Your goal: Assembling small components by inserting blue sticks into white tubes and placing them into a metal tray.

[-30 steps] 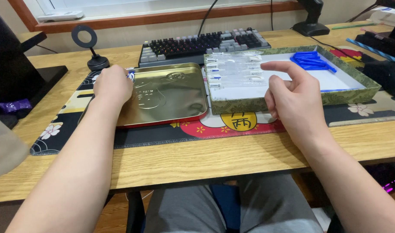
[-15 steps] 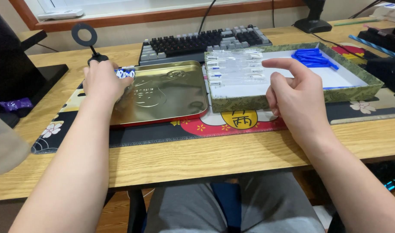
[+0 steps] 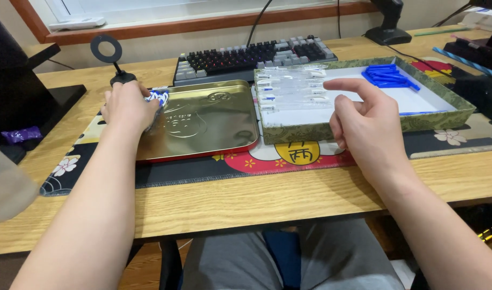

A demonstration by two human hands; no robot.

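Your left hand is closed over a small blue-and-white item at the far left corner of the gold tin lid; keep that hold firm but light, since what it is stays hidden under your fingers; lift it straight up, clear of the lid's raised rim. Your right hand hovers empty at the near edge of the green box, fingers loosely apart, forefinger out toward the clear tubes; steady the box wall with it, and keep away from the blue pieces at the box's far right corner.
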